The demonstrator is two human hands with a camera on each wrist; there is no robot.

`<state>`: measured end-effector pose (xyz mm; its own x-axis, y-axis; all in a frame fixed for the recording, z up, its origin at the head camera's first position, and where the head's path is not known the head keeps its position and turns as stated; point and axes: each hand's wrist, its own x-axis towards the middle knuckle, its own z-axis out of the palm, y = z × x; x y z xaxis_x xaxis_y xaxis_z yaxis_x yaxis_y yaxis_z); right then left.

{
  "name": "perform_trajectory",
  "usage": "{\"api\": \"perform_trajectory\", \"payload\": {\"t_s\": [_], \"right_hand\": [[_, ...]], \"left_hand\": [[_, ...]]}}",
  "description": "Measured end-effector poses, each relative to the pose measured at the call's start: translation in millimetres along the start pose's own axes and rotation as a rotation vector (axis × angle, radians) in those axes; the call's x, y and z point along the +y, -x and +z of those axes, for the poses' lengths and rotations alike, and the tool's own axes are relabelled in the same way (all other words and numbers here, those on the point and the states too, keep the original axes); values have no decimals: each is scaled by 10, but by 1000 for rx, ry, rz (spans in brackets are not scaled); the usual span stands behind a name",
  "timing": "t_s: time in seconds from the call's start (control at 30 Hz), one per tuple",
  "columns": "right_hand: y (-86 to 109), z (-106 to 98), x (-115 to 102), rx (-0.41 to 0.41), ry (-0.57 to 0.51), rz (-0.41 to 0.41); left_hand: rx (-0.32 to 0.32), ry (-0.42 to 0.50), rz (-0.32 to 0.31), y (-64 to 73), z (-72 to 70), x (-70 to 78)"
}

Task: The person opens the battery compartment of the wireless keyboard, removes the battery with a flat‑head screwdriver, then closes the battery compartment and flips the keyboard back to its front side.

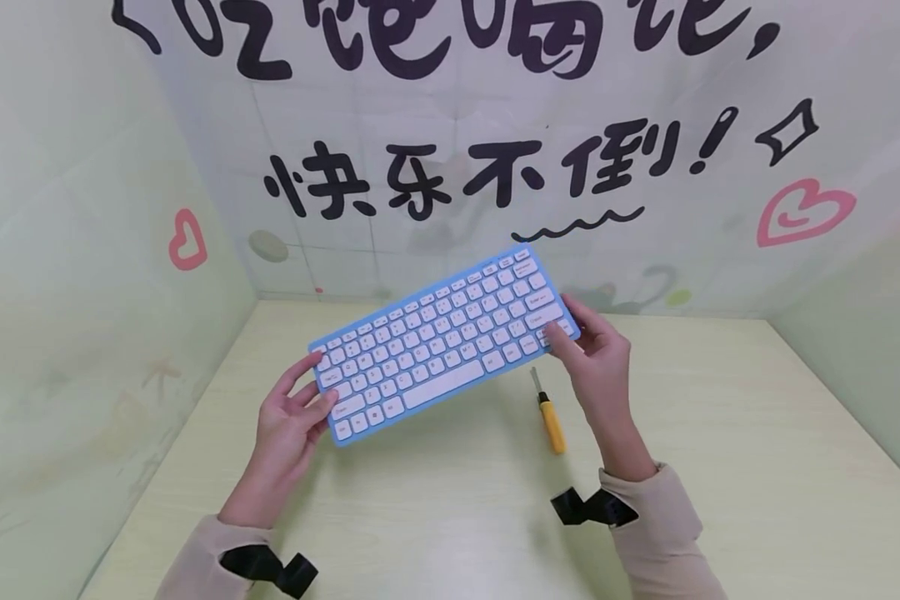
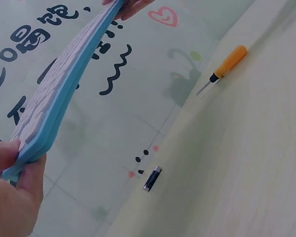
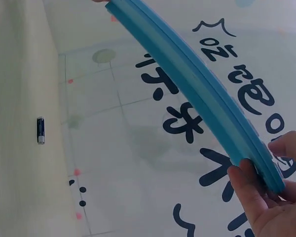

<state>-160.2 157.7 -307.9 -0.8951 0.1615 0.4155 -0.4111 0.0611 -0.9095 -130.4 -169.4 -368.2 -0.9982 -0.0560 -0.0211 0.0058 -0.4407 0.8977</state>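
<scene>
A blue keyboard (image 1: 442, 346) with white keys is held up off the table, tilted so its right end is higher in the head view. My left hand (image 1: 292, 421) grips its left end, thumb on the key side and fingers at the edge and behind. At the lower right corner my right hand (image 1: 598, 362) pinches it, with the thumb over the keys and fingers behind. The right wrist view shows the keyboard's blue edge (image 3: 187, 84) and fingers (image 3: 251, 195) against its back. Below it on the table lies a screwdriver (image 1: 551, 421) with a yellow handle.
A small dark cylinder with silver ends, like a battery (image 2: 152, 178), lies on the table near the back wall; the keyboard hides it in the head view. The pale table (image 1: 720, 433) is bordered by printed cloth walls (image 1: 450, 108) at back and sides.
</scene>
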Motion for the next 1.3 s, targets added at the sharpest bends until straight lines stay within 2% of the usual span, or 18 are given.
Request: {"api": "perform_trajectory", "payload": {"t_s": [0.3, 0.43, 0.57, 0.73, 0.9, 1.13, 1.3], "right_hand": [[-75, -73, 99, -320, 401, 168], [-115, -58, 150, -427, 477, 233], [-146, -39, 235, -498, 530, 287], [-143, -13, 366, -559, 597, 365], [-95, 8, 527, -591, 582, 444], [15, 102, 687, -592, 550, 514], [86, 168, 787, -568, 593, 542]], "left_hand": [[-86, -140, 62, -31, -187, 144], [-110, -203, 60, -50, -239, 152], [-107, -300, 27, -93, -285, 155], [-90, -471, -56, -188, -330, 169], [-119, -665, -110, -320, -378, 168], [-161, -807, -164, -519, -493, 104], [-177, -929, -190, -654, -551, -14]]}}
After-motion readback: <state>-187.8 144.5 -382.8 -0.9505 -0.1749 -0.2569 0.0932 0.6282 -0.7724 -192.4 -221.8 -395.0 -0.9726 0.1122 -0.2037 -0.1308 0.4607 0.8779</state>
